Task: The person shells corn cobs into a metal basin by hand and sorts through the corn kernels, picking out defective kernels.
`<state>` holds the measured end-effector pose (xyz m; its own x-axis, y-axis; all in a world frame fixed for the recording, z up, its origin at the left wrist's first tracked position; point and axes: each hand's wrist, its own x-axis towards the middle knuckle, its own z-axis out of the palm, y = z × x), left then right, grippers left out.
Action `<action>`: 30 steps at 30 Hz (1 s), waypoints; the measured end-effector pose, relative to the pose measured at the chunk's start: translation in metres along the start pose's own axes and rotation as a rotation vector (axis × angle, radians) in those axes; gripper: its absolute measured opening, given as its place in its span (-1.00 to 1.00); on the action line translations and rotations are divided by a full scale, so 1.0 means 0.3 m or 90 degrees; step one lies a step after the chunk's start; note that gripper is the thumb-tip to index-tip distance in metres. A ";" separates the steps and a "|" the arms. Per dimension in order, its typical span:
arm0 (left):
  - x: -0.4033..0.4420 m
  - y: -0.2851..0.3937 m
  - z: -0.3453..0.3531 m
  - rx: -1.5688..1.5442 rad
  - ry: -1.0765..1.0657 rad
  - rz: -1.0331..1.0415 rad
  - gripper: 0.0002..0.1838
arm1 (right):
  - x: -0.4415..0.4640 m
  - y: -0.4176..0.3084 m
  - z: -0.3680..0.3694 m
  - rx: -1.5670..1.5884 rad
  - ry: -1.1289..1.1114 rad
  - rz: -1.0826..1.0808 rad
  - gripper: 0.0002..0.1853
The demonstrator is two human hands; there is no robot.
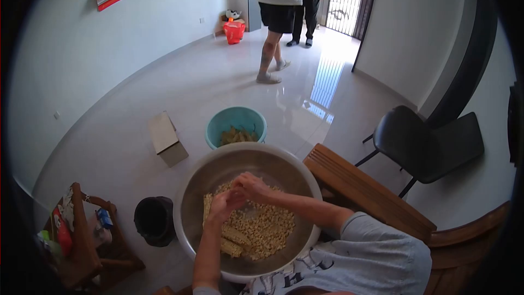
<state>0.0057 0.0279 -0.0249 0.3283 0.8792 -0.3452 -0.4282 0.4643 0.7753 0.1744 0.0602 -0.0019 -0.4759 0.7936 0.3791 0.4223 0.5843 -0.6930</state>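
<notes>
A large metal basin [191, 186] holds loose pale corn kernels [267, 226] and a few corn cobs [234, 240] at its lower left. Over the kernels, my left hand [226, 203] and my right hand [252, 187] meet with bent fingers. Both are closed, close together above the basin's middle. Whatever lies between them is too small and hidden to name. Behind the basin stands a teal tub [218, 117] with yellowish husks or cobs inside.
A cardboard box [164, 134] and a black bin [154, 221] stand left. A wooden shelf [84, 240] holds items. Right are a wooden bench [365, 191] and a black chair [409, 142]. Two people stand near the barred door; a red bag [234, 31] is by the wall.
</notes>
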 end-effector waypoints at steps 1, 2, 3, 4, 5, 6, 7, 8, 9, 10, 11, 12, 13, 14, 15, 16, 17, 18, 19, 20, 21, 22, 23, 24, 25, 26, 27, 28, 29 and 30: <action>-0.016 0.001 0.004 0.002 0.006 0.005 -0.68 | -0.006 -0.005 0.013 0.001 -0.003 -0.003 -0.89; -0.014 0.004 0.015 0.002 0.006 0.014 -0.69 | -0.006 -0.001 0.014 -0.005 -0.006 -0.009 -0.91; -0.004 0.007 0.027 0.002 0.005 0.022 -0.69 | -0.005 0.007 0.008 -0.013 -0.008 -0.013 -0.92; 0.016 0.000 0.021 -0.003 0.012 0.038 -0.70 | -0.002 0.015 0.005 -0.026 0.006 -0.045 -0.93; 0.044 -0.020 -0.005 -0.012 0.027 0.052 -0.70 | 0.008 0.031 0.008 -0.033 0.012 -0.076 -0.95; 0.040 -0.055 -0.032 -0.027 0.057 0.059 -0.71 | 0.005 0.046 0.028 -0.029 0.006 -0.103 -0.96; 0.036 -0.058 -0.033 -0.025 0.056 0.090 -0.72 | 0.019 0.085 0.048 0.043 -0.032 -0.132 -0.94; 0.012 -0.043 -0.005 -0.005 0.078 0.145 -0.73 | 0.031 0.064 0.029 -0.012 -0.044 -0.178 -0.88; 0.023 -0.046 -0.023 -0.007 0.087 0.163 -0.73 | 0.040 0.057 0.031 0.127 -0.068 -0.159 -0.83; 0.010 -0.017 -0.004 0.006 0.126 0.160 -0.74 | 0.037 0.054 0.022 0.231 -0.062 -0.101 -0.78; 0.019 -0.017 -0.036 0.016 0.096 0.169 -0.75 | 0.026 0.088 0.033 0.162 -0.035 -0.115 -0.74; 0.026 -0.001 -0.045 0.010 0.179 0.134 -0.76 | 0.036 0.059 -0.008 0.222 -0.071 -0.084 -0.75; 0.039 -0.010 -0.106 0.034 0.087 0.192 -0.77 | 0.033 0.133 0.021 0.338 -0.003 0.062 -0.78; 0.006 0.021 -0.070 -0.005 0.165 0.207 -0.80 | 0.050 0.053 -0.058 0.181 -0.015 0.155 -0.84; -0.011 0.032 -0.071 -0.023 0.193 0.194 -0.80 | 0.066 0.080 -0.091 0.148 0.030 0.107 -0.85; -0.014 0.043 -0.076 -0.039 0.213 0.186 -0.80 | 0.067 0.108 -0.133 0.140 -0.028 0.137 -0.83; -0.009 0.058 -0.082 -0.054 0.227 0.187 -0.80 | 0.064 0.104 -0.163 0.060 -0.135 0.157 -0.82; -0.008 0.068 -0.083 -0.060 0.221 0.175 -0.80 | 0.051 0.089 -0.193 -0.022 -0.239 0.177 -0.80; -0.012 0.069 -0.082 -0.067 0.216 0.160 -0.79 | 0.036 0.084 -0.205 -0.104 -0.345 0.198 -0.78; -0.016 0.071 -0.078 -0.075 0.211 0.145 -0.78 | 0.021 0.083 -0.187 -0.214 -0.430 0.226 -0.73; -0.015 0.078 -0.070 -0.065 0.202 0.147 -0.78 | 0.009 0.079 -0.181 -0.301 -0.434 0.239 -0.72; -0.015 0.085 -0.054 -0.055 0.193 0.150 -0.78 | -0.012 0.070 -0.177 -0.387 -0.436 0.249 -0.71; -0.015 0.089 -0.047 -0.044 0.185 0.152 -0.78 | -0.021 0.053 -0.176 -0.472 -0.439 0.260 -0.69; -0.013 0.092 -0.048 -0.041 0.181 0.155 -0.78 | -0.021 0.054 -0.183 -0.484 -0.465 0.273 -0.68; -0.014 0.091 -0.053 -0.036 0.176 0.157 -0.78 | -0.028 0.056 -0.159 -0.393 -0.553 0.332 -0.68; -0.013 0.089 -0.056 -0.032 0.169 0.158 -0.78 | -0.031 0.053 -0.120 -0.297 -0.637 0.390 -0.68; -0.010 0.082 -0.053 -0.022 0.162 0.144 -0.79 | -0.036 0.048 -0.091 -0.197 -0.719 0.449 -0.68; -0.011 0.085 -0.048 -0.011 0.158 0.140 -0.79 | -0.053 0.028 -0.078 -0.022 -0.685 0.360 -0.70; -0.014 0.082 -0.042 0.002 0.156 0.133 -0.79 | -0.057 0.029 -0.069 0.018 -0.626 0.359 -0.70; -0.013 0.081 -0.038 -0.003 0.155 0.136 -0.79 | -0.055 0.035 -0.058 0.059 -0.566 0.354 -0.70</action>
<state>-0.0155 0.0369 -0.0107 0.0206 0.9562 -0.2921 -0.4695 0.2672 0.8415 0.2002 0.0560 -0.0047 -0.6440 0.5132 -0.5673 0.7120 0.1308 -0.6899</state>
